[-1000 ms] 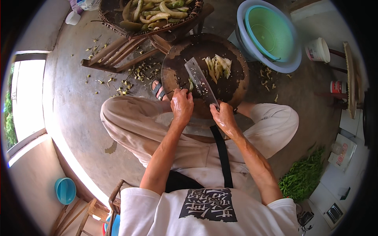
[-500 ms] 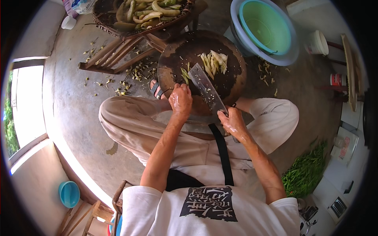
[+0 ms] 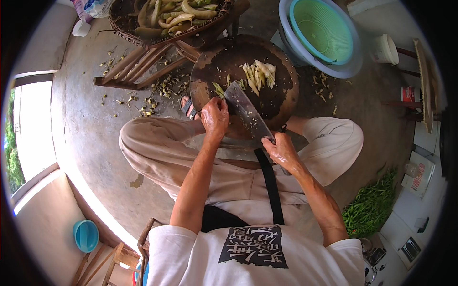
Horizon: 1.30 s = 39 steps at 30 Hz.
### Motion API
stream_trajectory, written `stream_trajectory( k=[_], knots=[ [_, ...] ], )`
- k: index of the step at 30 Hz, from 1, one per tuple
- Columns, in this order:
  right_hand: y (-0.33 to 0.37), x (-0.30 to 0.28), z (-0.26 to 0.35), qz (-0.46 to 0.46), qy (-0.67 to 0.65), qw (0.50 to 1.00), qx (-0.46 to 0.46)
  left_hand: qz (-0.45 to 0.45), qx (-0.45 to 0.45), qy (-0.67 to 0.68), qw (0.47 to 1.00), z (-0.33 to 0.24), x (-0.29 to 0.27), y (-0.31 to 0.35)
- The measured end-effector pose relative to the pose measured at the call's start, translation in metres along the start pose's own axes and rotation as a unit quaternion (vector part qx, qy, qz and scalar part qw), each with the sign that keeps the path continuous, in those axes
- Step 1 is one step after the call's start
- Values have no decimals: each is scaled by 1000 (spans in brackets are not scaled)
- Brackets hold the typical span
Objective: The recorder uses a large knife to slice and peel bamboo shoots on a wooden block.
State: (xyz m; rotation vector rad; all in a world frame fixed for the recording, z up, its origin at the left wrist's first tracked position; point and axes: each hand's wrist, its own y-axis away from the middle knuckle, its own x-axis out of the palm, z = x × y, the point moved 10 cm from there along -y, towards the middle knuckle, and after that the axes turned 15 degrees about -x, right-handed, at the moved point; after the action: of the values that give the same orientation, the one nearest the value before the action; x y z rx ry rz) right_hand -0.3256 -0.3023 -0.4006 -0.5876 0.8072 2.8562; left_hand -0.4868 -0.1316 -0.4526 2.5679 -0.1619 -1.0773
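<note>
Slicing, seemingly: my right hand (image 3: 280,148) closed round one cleaver (image 3: 249,113), left hand (image 3: 214,117) pinching one green pepper piece (image 3: 218,89); next cut wants firm hold

Round worn wooden board (image 3: 238,50), pile of pale cut strips (image 3: 260,75), small green pieces (image 3: 218,90)

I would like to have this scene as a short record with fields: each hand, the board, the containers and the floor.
Left hand: fingertips at a green piece; grip unclear
Right hand: holds a cleaver by its handle, blade over the board
Round board: bears a small pile of pale cut strips
Wicker basket: holds pale green, curved vegetables
Pale blue basin: green colander inside
Floor: scattered yellowish scraps; leafy-looking green heap at lower right
</note>
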Motion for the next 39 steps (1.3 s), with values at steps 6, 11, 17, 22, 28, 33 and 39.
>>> stream_trajectory(
  k=[6, 11, 17, 22, 28, 33, 39],
  knots=[
    [-1, 2, -1, 15, 9, 1000, -7, -3, 6, -21, 1000, -1, -3, -4],
    [1, 8, -8, 27, -74, 996, 49, 1, 8, -20, 1000, 4, 0, -8],
    [-4, 10, -8, 45, -81, 994, 50, 24, 10, 9, 1000, 7, 4, -11],
    [-9, 20, -12, 67, -107, 990, 65, 12, 17, -1, 1000, 3, 0, -9],
    [-38, 26, 0, -51, 50, 996, -54, 5, 30, -2, 1000, 2, 2, -7],
    [-40, 21, -3, -82, 65, 990, -93, -14, 40, -33, 999, -2, 2, -3],
    [-35, -16, 8, -136, 85, 978, -131, -25, 52, -19, 998, 1, 2, -16]
  ],
)
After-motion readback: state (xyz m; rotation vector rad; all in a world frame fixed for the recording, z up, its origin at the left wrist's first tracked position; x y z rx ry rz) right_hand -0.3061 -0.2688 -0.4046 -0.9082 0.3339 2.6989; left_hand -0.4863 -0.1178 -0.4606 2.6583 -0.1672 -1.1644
